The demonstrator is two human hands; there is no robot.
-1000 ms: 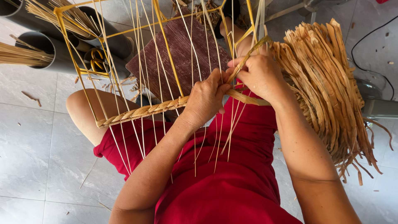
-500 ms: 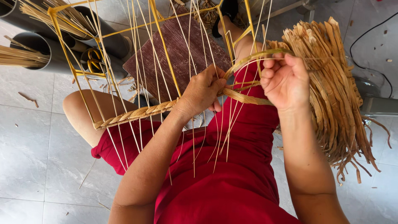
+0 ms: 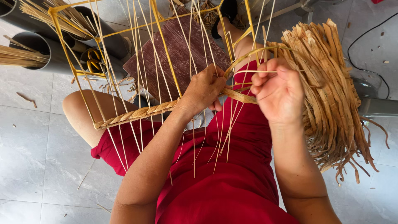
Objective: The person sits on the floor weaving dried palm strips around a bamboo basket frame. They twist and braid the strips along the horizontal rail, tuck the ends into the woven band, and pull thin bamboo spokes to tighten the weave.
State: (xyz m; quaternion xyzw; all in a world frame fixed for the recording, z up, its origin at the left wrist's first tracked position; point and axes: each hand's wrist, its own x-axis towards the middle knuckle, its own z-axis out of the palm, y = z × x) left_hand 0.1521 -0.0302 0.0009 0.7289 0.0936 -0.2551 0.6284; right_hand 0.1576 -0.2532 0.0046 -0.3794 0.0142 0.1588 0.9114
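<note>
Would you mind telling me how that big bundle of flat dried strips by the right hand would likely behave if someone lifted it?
The bundle of strips would probably sag, since its loose ends already droop and curl. It looks light: thin, dry, papery material. Strips may slip out, as nothing visible ties them beside the right hand.

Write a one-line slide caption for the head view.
Left hand pinches the braided straw band on a yellow wire frame; right hand pulls a straw strand.
</note>
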